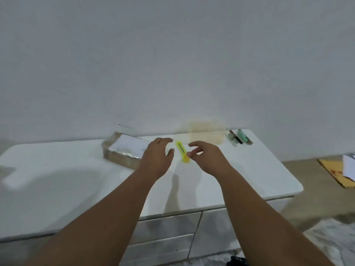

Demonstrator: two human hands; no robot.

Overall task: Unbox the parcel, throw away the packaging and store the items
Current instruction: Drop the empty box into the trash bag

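Two empty hands flank one yellow cutter [182, 151].

Plain white wall [172, 54] behind a white surface [57, 189] with rounded corners. Pale drawer fronts [169, 225] below its front edge; tan floor [307, 179] at right, dim, even light.

Table [57, 189]: smooth white top, faint sheen. Parcel [123, 150]: brown cardboard wrapped in glossy clear tape, white paper label on top. Cutter [182, 151]: bright yellow plastic, smooth. Drawer fronts [169, 227]: pale, marbled-looking finish. Wall [172, 54]: matt white paint.
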